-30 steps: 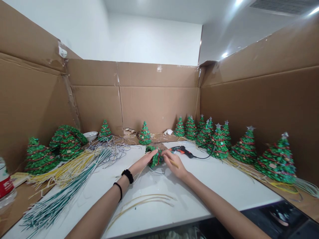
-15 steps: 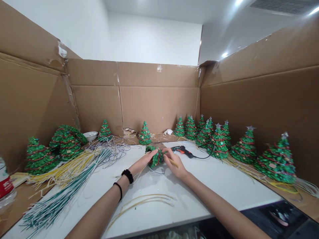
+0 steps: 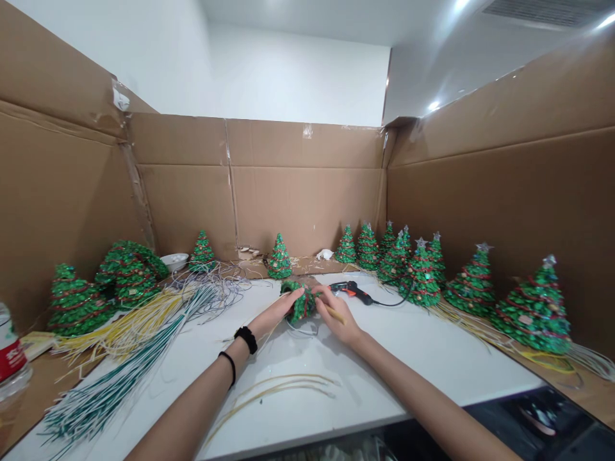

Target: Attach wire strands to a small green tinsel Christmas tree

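A small green tinsel Christmas tree (image 3: 302, 306) lies on its side over the white tabletop (image 3: 365, 384), in the middle of the head view. My left hand (image 3: 282, 307) is closed round its left part, thumb on top. At its right end my right hand (image 3: 339, 317) is closed on a thin yellowish stick (image 3: 335, 314), its fingertips close against the tree. What the stick's tip touches is hidden by the fingers. A pale wire loop hangs below the tree. Just beyond my right hand rests a black and orange glue gun (image 3: 355, 291) with its cord.
Bundles of teal strands (image 3: 129, 371) and yellow strands (image 3: 120, 323) cover the left side. Several finished trees (image 3: 423, 275) stand along the right and back. Loose yellow strips (image 3: 278, 386) lie in front. Cardboard walls (image 3: 307, 192) enclose the table; a bottle (image 3: 10, 358) stands far left.
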`<state>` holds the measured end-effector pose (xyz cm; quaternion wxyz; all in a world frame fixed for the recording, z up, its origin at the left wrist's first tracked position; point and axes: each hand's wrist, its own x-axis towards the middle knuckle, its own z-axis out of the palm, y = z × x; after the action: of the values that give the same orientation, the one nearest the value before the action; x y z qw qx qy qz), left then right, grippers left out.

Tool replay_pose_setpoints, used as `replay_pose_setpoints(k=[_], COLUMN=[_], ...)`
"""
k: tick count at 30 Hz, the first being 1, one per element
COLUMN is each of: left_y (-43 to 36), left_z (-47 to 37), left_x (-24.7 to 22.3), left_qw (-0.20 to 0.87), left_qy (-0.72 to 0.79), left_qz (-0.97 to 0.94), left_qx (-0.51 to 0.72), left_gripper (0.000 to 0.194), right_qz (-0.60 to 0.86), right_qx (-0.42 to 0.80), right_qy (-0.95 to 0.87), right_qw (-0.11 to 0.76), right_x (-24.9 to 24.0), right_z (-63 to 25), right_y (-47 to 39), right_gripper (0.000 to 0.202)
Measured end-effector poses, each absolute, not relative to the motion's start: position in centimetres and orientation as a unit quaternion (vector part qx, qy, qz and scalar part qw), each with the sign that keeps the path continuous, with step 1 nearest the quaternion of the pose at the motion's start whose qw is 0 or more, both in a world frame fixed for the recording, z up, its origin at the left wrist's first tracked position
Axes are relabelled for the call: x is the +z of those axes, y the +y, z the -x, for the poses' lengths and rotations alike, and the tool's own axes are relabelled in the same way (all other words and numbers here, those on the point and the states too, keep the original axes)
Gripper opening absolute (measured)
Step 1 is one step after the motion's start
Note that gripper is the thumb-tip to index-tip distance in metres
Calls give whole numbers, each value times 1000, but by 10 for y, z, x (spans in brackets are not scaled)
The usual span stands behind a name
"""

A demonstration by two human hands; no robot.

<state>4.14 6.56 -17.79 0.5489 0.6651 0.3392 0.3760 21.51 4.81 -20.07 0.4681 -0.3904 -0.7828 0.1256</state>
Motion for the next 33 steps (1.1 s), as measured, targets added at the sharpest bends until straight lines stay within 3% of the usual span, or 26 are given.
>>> replay_pose_setpoints(k=[33], left_y=[73], left_z=[-41], left_x=[-185], left_qw=[538], left_qy=[341], left_qz=[-665], left_qx=[390], left_gripper=[42], right_qz=[393], right_qx=[89], right_qy=[-799], right_qw=[446], right_x=[-203], right_z=[-216], right_y=[53], right_gripper=[27])
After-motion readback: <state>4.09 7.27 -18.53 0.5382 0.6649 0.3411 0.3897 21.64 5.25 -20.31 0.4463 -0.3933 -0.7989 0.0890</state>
